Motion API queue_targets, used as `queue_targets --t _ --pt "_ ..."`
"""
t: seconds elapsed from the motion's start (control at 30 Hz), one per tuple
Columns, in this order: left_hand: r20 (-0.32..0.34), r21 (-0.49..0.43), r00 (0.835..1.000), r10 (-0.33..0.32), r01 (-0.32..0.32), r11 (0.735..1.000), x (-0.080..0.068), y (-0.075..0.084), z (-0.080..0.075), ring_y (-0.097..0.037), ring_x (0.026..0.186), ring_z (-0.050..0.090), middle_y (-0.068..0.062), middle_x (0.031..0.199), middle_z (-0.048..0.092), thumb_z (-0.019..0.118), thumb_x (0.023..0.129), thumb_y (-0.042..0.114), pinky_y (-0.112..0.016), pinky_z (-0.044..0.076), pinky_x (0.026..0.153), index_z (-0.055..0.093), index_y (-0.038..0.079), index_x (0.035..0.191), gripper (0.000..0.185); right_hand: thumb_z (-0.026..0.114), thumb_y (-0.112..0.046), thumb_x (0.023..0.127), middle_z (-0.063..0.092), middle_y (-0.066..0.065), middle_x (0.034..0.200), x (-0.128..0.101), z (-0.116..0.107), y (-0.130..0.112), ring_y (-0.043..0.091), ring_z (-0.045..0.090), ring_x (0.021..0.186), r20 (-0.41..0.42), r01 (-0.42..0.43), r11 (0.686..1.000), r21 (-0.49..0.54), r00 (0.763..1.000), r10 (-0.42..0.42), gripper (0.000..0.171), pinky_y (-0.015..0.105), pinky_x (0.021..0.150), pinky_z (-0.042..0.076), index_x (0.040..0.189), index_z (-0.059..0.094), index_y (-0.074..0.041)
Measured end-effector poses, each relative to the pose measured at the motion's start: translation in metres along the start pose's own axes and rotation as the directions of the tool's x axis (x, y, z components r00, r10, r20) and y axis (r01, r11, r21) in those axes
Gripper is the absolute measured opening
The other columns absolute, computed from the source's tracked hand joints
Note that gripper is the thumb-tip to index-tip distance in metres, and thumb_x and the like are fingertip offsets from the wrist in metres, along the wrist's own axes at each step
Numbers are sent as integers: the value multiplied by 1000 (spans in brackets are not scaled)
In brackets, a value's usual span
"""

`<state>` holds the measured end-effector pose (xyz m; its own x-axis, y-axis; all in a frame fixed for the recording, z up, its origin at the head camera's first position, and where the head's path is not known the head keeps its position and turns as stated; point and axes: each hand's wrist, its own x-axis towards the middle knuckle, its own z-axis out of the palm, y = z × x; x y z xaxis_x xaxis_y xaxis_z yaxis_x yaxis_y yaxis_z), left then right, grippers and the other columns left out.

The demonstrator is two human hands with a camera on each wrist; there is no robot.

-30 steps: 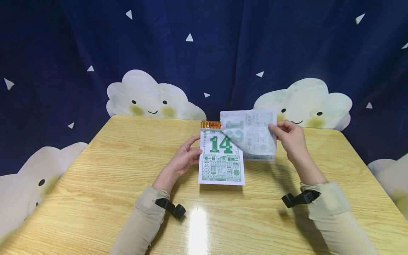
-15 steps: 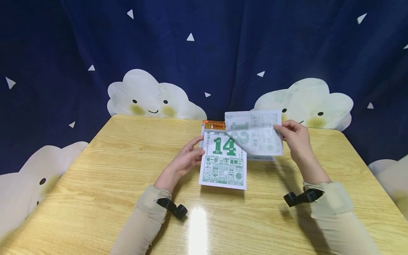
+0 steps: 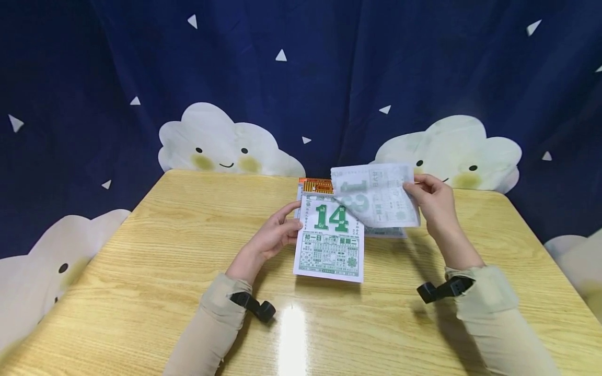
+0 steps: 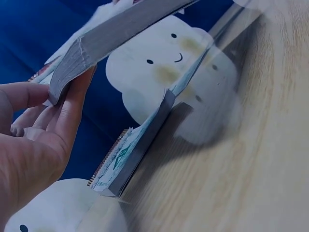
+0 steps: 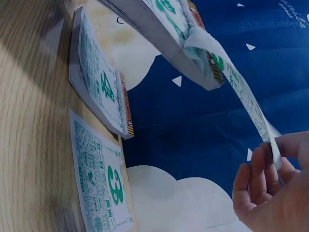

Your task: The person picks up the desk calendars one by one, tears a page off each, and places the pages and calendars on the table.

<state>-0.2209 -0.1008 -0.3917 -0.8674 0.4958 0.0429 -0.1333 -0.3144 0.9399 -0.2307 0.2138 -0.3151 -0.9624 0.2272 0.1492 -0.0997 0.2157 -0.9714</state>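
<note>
My left hand [image 3: 275, 232] grips the left edge of a thick tear-off calendar [image 3: 329, 256], held tilted above the table, with a green 14 on its top page. The thumb lies on the front and the fingers go behind. My right hand [image 3: 435, 201] pinches the far edge of a thin calendar sheet [image 3: 383, 196], lifted and folded back to the right. Its number shows through reversed. In the right wrist view the sheet's near end curls at the pad's top binding; whether part of it is torn free I cannot tell.
Behind the held pad, a second tear-off calendar [image 5: 99, 77] showing a 4 lies on the wooden table [image 3: 155, 261]. Beside it lies a loose sheet [image 5: 99, 169] with a green 3. A dark blue curtain [image 3: 329, 68] with smiling clouds hangs at the table's far edge.
The calendar has shifted slightly right and its lower edge has come nearer. The right hand has moved the folded-back sheet a little to the right, mostly in the first half second.
</note>
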Motion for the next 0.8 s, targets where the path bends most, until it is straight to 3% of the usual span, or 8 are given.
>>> queue_targets --t 0.3,0.43,0.53,0.67,0.8 --pt "-40 8 999 -4 4 1000 1 -2 2 -20 75 67 -4 88 69 43 84 -7 -34 56 68 26 6 141 61 64 -17 83 54 -12 67 2 0 -2 3 48 62 -19 62 994 -95 998 -64 3 12 52 42 81 64 -17" --pt "-60 -19 998 6 -7 1000 2 -3 2 -19 74 67 -4 88 69 41 84 -9 -33 56 68 26 6 141 61 61 -19 85 54 -12 71 2 -3 -2 4 48 65 11 23 994 -102 1000 -22 11 12 55 43 86 61 -8" --pt "-88 -63 996 23 -29 998 3 -4 -1 -17 72 67 -4 86 69 39 85 -11 -29 56 65 26 5 141 60 61 -14 85 54 -8 72 5 -10 -1 3 50 63 -9 -17 999 46 1000 17 9 12 55 45 83 59 -6" --pt "-120 -98 992 32 -44 994 2 -2 -7 -17 71 67 -5 87 69 37 85 -13 -26 55 63 25 6 141 60 62 -4 82 54 -6 68 9 -26 2 3 51 55 -70 -44 962 269 995 65 12 13 51 46 73 55 -10" --pt "-98 -89 995 33 -42 995 1 -1 -8 -19 72 67 -6 88 69 38 86 -12 -28 55 64 25 6 140 59 64 -4 81 55 -6 65 10 -33 4 3 51 53 -95 -57 948 313 991 91 13 13 50 46 73 55 -9"
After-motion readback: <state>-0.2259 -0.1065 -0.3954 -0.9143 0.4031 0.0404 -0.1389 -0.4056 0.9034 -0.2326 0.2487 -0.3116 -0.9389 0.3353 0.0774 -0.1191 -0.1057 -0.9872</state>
